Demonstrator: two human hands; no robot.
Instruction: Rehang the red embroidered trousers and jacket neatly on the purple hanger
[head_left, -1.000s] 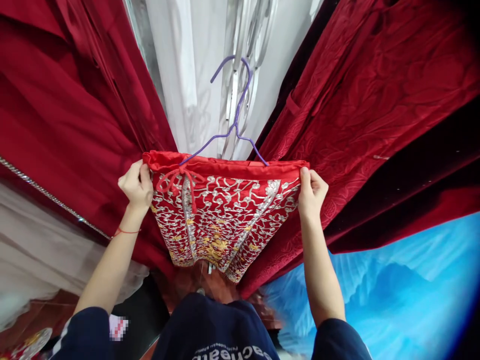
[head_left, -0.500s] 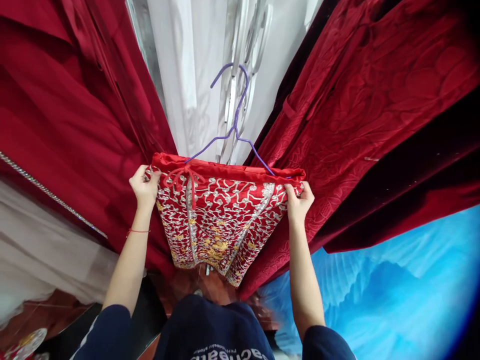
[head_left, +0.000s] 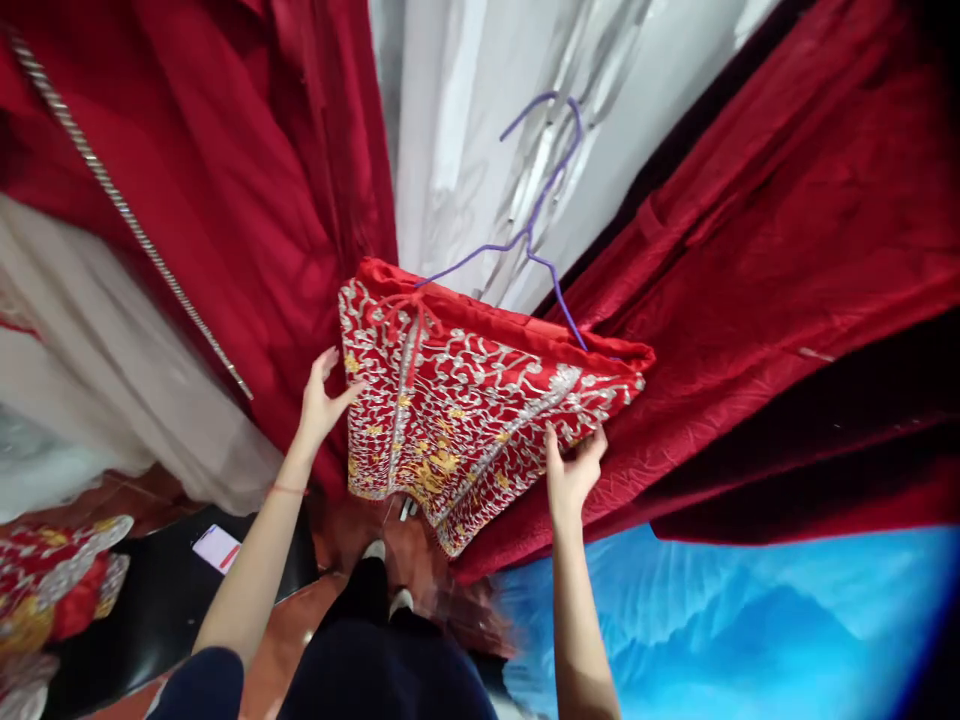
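My left hand (head_left: 321, 400) is spread open at the left edge of the embroidered red skirt (head_left: 465, 410), thumb just touching it; my right hand (head_left: 571, 472) is open-fingered under its lower right edge. The skirt hangs folded over a purple wire hanger (head_left: 536, 215) between dark red gowns (head_left: 750, 300). I can read no writing.

Both hands have let go of the red embroidered skirt (head_left: 465, 420), which they pinched at the waistband corners a second ago. The left hand (head_left: 324, 400) now sits lower, open with fingers spread, just beside the skirt's left edge. The right hand (head_left: 571, 472) has dropped under the right lower edge, fingers loosely open against the cloth. The skirt and its purple hanger (head_left: 536, 215) now appear tilted, right end lower, and the view has swung.
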